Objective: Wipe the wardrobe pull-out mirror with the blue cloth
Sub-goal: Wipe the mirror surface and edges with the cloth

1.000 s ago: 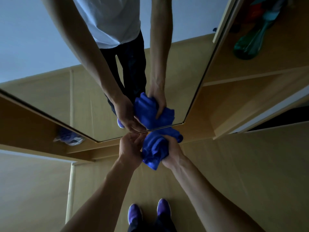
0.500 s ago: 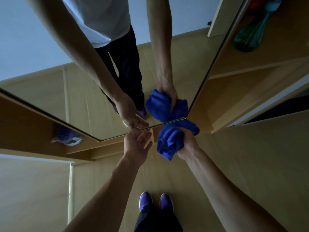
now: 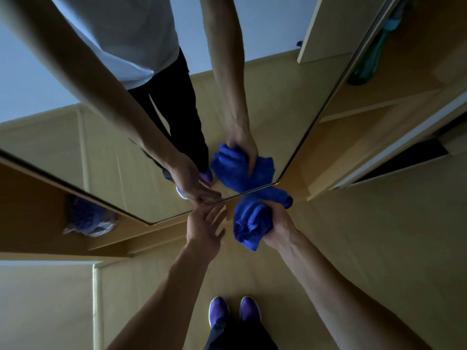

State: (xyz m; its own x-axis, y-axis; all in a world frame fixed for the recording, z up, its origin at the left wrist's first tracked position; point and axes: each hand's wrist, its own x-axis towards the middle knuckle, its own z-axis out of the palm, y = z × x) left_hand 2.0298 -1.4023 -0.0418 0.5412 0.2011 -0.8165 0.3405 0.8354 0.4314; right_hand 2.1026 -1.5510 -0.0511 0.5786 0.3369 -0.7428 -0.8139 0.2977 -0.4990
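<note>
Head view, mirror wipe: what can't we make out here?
- Mirror: top cut off by the frame edge.
- Blue cloth: contact face hidden by its own bunching and the right hand.
- Bundle on the shelf: too blurred to identify.
- Smears on the glass: dim light hides them.

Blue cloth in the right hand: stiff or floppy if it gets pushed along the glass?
Probably floppy: the blue cloth is bunched into soft folds in the right hand, with a loose end trailing toward the mirror edge. It looks light and plush, so it likely compresses and drags rather than slides rigidly. The left hand is open, fingertips at the mirror's lower edge.
</note>
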